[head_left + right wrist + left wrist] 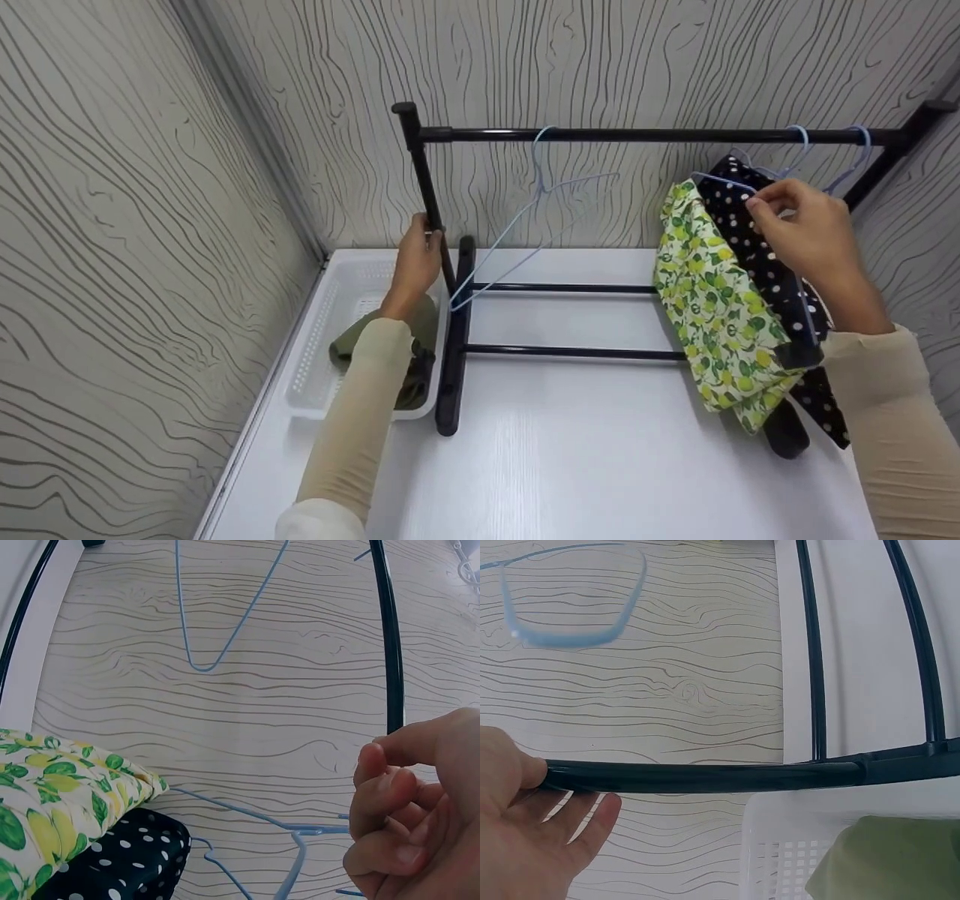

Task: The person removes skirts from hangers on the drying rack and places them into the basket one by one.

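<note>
At the left, my left hand (416, 259) grips the upright post of a black clothes rack (637, 136); in the left wrist view its fingers pass behind the dark post (705, 777). My right hand (814, 232) has curled fingers, with thumb and fingertips pinching the shoulder of a blue hanger (724, 180). From that hanger drapes a lemon-print cloth (731, 315). Just behind it hangs a dark polka-dot cloth (724, 199), partly covered. In the right wrist view, the curled fingers (394, 787) hide the hanger's end.
A bare blue hanger (538, 193) hangs from the rail near the left post. A white perforated basket (307, 375) stands beside the rack's left foot, holding a folded olive-green cloth (426, 322). Patterned wall panels (247, 337) enclose the white tabletop (540, 450).
</note>
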Available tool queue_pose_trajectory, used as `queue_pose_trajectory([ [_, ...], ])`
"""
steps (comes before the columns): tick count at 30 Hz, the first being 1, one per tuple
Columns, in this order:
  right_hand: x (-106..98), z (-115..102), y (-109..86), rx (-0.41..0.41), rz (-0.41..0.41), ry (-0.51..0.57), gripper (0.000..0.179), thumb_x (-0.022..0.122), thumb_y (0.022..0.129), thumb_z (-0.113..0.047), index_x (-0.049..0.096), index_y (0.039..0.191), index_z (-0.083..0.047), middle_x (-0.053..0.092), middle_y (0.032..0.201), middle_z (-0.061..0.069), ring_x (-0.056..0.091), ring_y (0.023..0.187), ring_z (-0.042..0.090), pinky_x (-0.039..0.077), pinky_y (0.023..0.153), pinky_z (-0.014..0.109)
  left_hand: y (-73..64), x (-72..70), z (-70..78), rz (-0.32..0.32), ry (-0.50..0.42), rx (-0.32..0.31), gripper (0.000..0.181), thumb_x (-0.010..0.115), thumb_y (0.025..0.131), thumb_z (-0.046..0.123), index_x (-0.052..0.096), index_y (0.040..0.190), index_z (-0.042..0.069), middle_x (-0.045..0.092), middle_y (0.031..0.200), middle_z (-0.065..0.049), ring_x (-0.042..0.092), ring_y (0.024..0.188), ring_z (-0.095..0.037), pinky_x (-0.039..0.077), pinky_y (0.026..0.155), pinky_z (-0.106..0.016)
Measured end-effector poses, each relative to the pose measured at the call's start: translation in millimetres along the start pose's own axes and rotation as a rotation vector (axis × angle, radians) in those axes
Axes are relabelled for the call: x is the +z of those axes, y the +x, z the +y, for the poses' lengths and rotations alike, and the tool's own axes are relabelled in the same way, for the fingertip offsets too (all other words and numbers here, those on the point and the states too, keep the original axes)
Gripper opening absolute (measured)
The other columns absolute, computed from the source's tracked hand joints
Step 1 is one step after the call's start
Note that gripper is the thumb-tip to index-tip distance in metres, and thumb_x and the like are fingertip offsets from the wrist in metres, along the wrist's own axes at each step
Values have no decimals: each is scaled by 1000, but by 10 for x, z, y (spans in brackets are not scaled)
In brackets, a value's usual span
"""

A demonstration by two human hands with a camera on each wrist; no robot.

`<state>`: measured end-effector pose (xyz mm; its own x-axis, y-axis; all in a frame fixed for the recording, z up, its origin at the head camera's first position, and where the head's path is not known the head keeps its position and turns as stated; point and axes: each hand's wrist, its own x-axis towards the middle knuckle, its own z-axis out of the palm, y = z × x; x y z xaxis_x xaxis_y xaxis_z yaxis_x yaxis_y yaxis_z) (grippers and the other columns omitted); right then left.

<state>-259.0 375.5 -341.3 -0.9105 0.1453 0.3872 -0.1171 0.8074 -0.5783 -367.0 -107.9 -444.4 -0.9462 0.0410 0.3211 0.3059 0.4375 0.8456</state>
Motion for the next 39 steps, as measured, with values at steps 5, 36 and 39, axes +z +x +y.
queue_pose_trajectory([
  [5,-75,75,8,49,-35,-84,42,53,109,-43,61,120,-3,67,102,4,52,69,-3,39,64,18,3,12,11,7,-4,14,30,44,113,4,50,141,-5,64,134,-24,67,127,-36,56,105,-48],
  [36,-22,262,151,72,-286,-38,67,46,113,-46,42,148,11,74,99,16,64,56,26,52,49,35,-12,7,-35,16,11,16,30,45,113,5,50,141,-5,63,135,-25,64,128,-36,54,107,-48],
  [39,-2,249,157,68,-277,-28,67,49,112,-43,40,150,12,74,89,6,63,53,25,52,50,33,-19,5,-35,8,6,16,31,44,113,6,50,142,-5,63,136,-25,64,128,-36,54,107,-48],
])
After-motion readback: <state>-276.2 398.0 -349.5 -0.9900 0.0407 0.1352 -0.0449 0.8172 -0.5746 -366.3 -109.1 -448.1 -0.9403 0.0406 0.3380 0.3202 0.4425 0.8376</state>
